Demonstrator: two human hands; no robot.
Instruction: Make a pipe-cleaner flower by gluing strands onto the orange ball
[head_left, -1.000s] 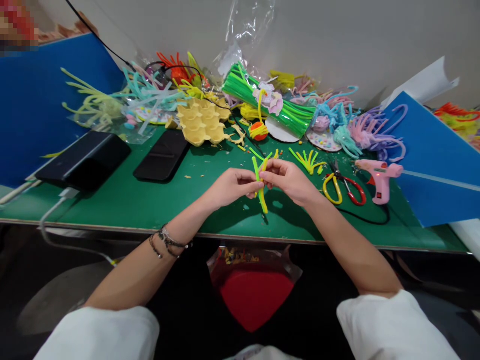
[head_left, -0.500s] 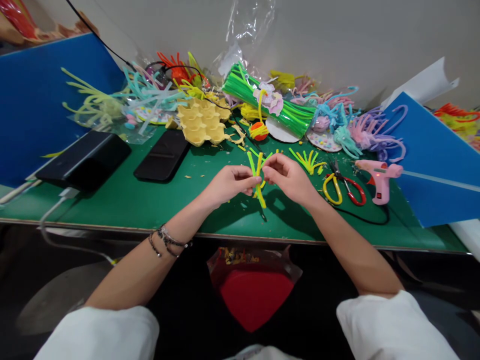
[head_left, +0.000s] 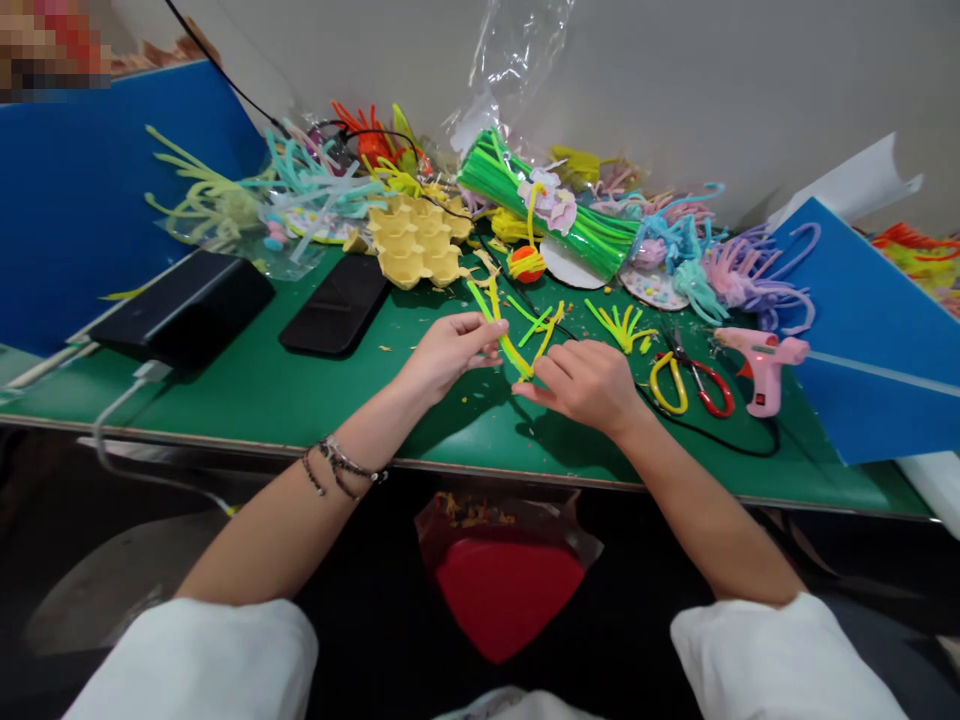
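Both hands are on a little bundle of yellow-green pipe cleaners (head_left: 504,338) near the middle of the frame, low over the green worktop (head_left: 285,395). The left hand (head_left: 444,352) pinches the stems between thumb and fingers, and the right hand (head_left: 589,382) is curled with its fingertips at the bundle's lower end. Just right sit cut pipe cleaner pieces (head_left: 619,324), scissors (head_left: 688,378) and a pink glue gun (head_left: 761,362); a black phone (head_left: 339,304) lies to the left.
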